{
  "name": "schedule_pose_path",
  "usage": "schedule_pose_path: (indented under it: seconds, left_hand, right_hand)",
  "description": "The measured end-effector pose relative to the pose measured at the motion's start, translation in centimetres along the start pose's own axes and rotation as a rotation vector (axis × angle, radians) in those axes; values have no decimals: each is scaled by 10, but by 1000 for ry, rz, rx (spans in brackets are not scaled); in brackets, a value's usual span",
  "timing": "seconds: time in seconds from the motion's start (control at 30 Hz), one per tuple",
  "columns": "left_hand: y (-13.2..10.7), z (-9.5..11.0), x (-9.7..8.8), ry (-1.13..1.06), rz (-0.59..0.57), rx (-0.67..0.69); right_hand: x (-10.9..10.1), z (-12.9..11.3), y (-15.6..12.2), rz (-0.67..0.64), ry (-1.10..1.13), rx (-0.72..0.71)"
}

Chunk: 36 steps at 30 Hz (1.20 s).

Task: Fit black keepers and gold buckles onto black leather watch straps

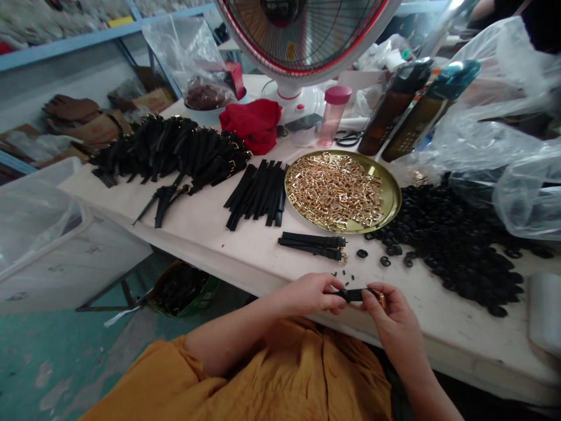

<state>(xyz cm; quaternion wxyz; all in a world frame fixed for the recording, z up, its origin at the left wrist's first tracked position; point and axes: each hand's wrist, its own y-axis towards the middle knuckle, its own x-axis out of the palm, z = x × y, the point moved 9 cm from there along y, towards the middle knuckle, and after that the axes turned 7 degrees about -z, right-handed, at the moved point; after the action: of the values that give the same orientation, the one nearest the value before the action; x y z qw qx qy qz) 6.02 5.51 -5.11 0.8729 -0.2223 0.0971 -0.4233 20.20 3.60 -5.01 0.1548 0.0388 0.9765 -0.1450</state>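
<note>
Between both hands, at the table's front edge, I hold a short black strap [353, 295]. My left hand [316, 294] pinches its left end, fingers closed. At the other end my right hand [388, 307] grips it, where a bit of gold buckle shows by the fingers. Just beyond lie finished-looking black straps with gold buckles [313, 245], side by side. Small black bits [344, 275] and a few black loops [385, 261] are scattered near my hands. A round gold tray [391, 207] behind them bears a heap of gold buckles [335, 190].
Loose black strips [258, 193] lie left of the tray, with a big pile of buckled straps [170, 146] farther left. Black loops [456, 240] are heaped to the right. A fan [302, 41], a pink-lidded bottle [333, 117], a red cloth [252, 124] and clear plastic bags [491, 134] stand behind.
</note>
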Motion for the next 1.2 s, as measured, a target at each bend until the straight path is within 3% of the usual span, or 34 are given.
schedule_pose_path:
  seconds: [0.07,0.2,0.37,0.53,0.67,0.8,1.0,1.1,1.2]
  left_hand:
    - [2,-7,1,-157,-29,-18]
    - [4,-11,0,-288,29,-21]
    - [4,-7,8,-307,6,-13]
    - [8,-1,14,-37,-63,52]
    - [9,5,3,127,4,55]
    - [2,25,-13,444,122,77]
    - [-1,28,-24,657,201,54]
    - [0,38,-39,855,318,129]
    - [-2,46,-58,1047,470,213]
  right_hand:
    - [0,-4,-2,39,-80,-34]
    - [1,-8,-2,53,-187,-84]
    - [14,2,0,-187,-44,19]
    - [29,9,-5,-342,160,122]
    - [29,18,-3,-337,269,174]
    - [11,19,10,-178,169,138]
    - [24,14,27,-224,105,57]
    - [24,8,34,-179,40,-19]
    - [16,-2,40,-74,-163,-121]
